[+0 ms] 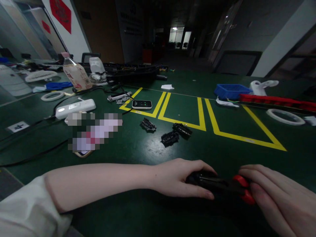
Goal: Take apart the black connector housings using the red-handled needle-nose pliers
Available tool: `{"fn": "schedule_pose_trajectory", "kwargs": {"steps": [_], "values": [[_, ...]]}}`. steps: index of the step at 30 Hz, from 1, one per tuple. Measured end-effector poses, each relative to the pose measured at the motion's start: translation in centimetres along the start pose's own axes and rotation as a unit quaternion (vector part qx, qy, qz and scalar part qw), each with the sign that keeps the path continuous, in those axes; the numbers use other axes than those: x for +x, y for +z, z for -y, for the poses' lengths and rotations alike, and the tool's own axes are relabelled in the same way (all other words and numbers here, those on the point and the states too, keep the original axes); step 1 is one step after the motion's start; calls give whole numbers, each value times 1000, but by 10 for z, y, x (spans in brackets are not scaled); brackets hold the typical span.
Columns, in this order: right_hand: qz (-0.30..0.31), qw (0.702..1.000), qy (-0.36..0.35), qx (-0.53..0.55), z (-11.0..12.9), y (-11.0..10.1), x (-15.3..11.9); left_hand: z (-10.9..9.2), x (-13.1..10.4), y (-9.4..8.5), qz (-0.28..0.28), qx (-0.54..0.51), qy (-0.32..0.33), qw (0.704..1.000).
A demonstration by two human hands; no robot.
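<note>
My left hand (181, 177) lies on the green table near the front edge, its fingers closed over a dark plastic part (206, 181). My right hand (276, 194) comes in from the right and grips a tool with red handles (243, 189) whose dark tip meets that part. Both hands touch the table. Three small black plastic pieces (170, 137) (182, 129) (148, 124) lie loose on the table beyond my hands.
Yellow tape lines (201, 115) mark boxes mid-table. A black device with green lights (141, 104), a white device (75, 108), cables, a bottle (75, 74), tape rolls (285, 116), a blue bin (232, 91) and a red tray (276, 101) stand farther back.
</note>
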State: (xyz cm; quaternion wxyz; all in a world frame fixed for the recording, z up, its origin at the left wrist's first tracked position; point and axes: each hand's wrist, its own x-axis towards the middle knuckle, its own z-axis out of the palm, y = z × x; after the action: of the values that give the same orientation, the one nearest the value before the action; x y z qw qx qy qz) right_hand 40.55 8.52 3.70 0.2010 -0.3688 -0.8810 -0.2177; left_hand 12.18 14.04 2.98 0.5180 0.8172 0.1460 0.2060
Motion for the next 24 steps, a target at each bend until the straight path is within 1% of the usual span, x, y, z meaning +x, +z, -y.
{"fn": "schedule_pose_trajectory", "kwargs": {"steps": [4, 10, 18, 24], "values": [[-3, 1000, -8, -18, 3, 0, -3, -1, 0, 0, 0, 6, -5, 1000], [-6, 1000, -11, -26, 0, -1, 3, -1, -1, -1, 9, -9, -19, 1000], [-4, 1000, 5, 19, 5, -10, 15, -4, -1, 0, 11, -6, -28, 1000], [16, 997, 33, 73, 14, -14, 21, -4, 0, 1, 10, 7, -29, 1000]]}}
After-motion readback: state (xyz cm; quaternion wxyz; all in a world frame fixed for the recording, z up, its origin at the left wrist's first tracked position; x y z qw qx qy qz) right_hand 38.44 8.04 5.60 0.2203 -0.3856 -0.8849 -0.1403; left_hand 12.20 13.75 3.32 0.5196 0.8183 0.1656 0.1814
